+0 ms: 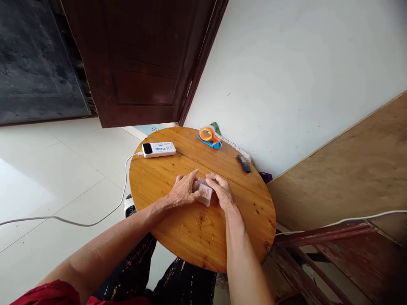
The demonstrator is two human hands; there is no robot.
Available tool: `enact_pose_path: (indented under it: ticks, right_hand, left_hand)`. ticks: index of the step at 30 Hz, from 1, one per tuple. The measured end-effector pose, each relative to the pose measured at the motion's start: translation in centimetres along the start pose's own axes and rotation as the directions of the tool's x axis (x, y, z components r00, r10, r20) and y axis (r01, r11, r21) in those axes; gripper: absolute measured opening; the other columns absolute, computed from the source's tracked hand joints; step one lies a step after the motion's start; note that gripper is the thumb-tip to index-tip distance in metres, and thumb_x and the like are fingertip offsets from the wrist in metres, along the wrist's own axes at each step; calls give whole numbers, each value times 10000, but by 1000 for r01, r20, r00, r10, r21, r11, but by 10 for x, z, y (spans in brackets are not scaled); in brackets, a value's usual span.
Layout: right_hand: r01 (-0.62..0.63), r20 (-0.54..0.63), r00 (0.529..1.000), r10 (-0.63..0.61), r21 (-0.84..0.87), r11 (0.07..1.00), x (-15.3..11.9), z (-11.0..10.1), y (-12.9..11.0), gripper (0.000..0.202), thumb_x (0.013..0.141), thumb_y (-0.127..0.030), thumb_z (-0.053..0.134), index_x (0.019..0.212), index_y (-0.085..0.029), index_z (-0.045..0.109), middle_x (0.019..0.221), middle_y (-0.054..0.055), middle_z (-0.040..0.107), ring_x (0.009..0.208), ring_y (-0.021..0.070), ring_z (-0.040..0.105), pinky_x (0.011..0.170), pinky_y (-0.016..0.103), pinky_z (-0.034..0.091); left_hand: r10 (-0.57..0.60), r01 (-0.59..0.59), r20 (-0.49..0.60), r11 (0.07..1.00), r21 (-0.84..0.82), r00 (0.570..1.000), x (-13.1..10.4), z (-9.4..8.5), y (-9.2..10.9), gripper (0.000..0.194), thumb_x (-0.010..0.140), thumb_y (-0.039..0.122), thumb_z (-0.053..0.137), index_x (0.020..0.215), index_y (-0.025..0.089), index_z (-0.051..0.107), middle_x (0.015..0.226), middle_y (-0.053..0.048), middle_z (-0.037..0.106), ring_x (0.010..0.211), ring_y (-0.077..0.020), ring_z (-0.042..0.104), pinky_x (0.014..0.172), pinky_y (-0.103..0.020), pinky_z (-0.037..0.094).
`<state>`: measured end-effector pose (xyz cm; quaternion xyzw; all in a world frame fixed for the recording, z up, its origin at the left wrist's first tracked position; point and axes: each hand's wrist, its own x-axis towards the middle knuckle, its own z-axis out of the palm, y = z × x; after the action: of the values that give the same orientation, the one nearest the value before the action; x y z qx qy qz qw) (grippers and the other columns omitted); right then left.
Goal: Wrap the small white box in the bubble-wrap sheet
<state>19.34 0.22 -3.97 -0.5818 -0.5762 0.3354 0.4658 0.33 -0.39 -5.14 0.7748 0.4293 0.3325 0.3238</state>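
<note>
A small pale box [206, 191] with red print, apparently covered in see-through wrapping, rests low over the wooden table between my hands. My left hand [185, 189] grips it from the left, the thumb along its near side and the fingers at its far side. At the far right corner, my right hand [220, 188] has its thumb and bent fingers on the wrapping. Part of the box is hidden under my fingers.
On the round wooden table [178, 228] stand a white power bank [159, 149] with a cable [125, 178], an orange and blue tape dispenser [210, 137] and a blurred dark object [243, 163]. A white wall [286, 84] borders the far right edge.
</note>
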Motion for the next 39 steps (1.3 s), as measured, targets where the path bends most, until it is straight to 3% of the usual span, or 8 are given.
enact_pose_path:
  ticks: [7, 12, 17, 22, 26, 29, 33, 39]
  right_hand:
    - [35, -16, 999, -33, 127, 991, -7, 1, -6, 245, 726, -434, 705, 808, -206, 670, 767, 21, 701, 668, 173, 603, 611, 276, 485]
    - [70, -5, 998, -70, 159, 985, -11, 5, -15, 178, 750, -383, 693, 769, -206, 681, 748, 8, 699, 691, 173, 617, 658, 282, 501]
    - [110, 38, 993, -114, 86, 990, -21, 2, -29, 140, 766, -350, 687, 751, -212, 704, 746, 5, 722, 676, 173, 640, 665, 289, 514]
    - [155, 51, 987, -154, -5, 988, -27, 1, -36, 136, 785, -332, 654, 759, -211, 710, 741, 4, 733, 670, 170, 658, 666, 277, 532]
    - [211, 33, 977, -209, -113, 971, -29, 2, -39, 124, 803, -300, 625, 763, -208, 698, 741, 5, 739, 665, 166, 666, 651, 261, 535]
    - [297, 23, 954, -299, -218, 930, -34, 4, -37, 134, 834, -264, 592, 772, -213, 699, 751, 9, 739, 668, 168, 673, 654, 263, 536]
    - [419, -73, 882, -466, -334, 845, -42, 11, -29, 147, 886, -229, 561, 825, -219, 695, 842, 38, 742, 793, 187, 698, 765, 293, 551]
    - [450, -180, 795, -580, -466, 762, -46, 21, -17, 137, 923, -213, 558, 869, -223, 684, 874, 61, 746, 819, 193, 706, 788, 315, 561]
  left_hand:
    - [-39, 42, 47, 997, -65, 998, -3, -4, 3, 877, 807, 461, 633, 1526, 131, 256, 1352, -153, 596, 1201, -284, 569, 1147, -482, 279]
    - [-57, 62, 79, 996, -61, 995, -3, -7, 2, 847, 830, 462, 629, 1538, 191, 252, 1265, -83, 657, 1237, -277, 532, 1163, -485, 246]
    - [-54, 62, 63, 991, -120, 997, -1, -3, -3, 817, 827, 428, 656, 1523, 188, 302, 1181, -54, 671, 1199, -253, 537, 1170, -475, 243]
    - [0, 8, 25, 947, -321, 1000, 2, 9, -12, 815, 831, 386, 677, 1530, 219, 291, 1123, -53, 650, 1042, -216, 596, 1038, -428, 413]
    - [6, 4, 24, 910, -415, 1000, 6, 14, -17, 797, 835, 362, 686, 1521, 216, 307, 1092, -46, 638, 978, -193, 596, 964, -381, 458]
    - [-8, 13, 14, 924, -383, 1000, 6, 14, -16, 762, 836, 342, 678, 1506, 234, 333, 1102, -41, 632, 987, -198, 581, 969, -392, 454]
    - [-17, 11, -18, 950, -312, 1000, 5, 15, -8, 725, 842, 293, 635, 1500, 203, 345, 1092, -50, 629, 987, -208, 551, 987, -418, 443]
    - [58, -77, -74, 959, -274, 996, 1, 18, -1, 692, 839, 194, 578, 1495, 192, 359, 1168, -80, 623, 1032, -221, 536, 1010, -414, 443]
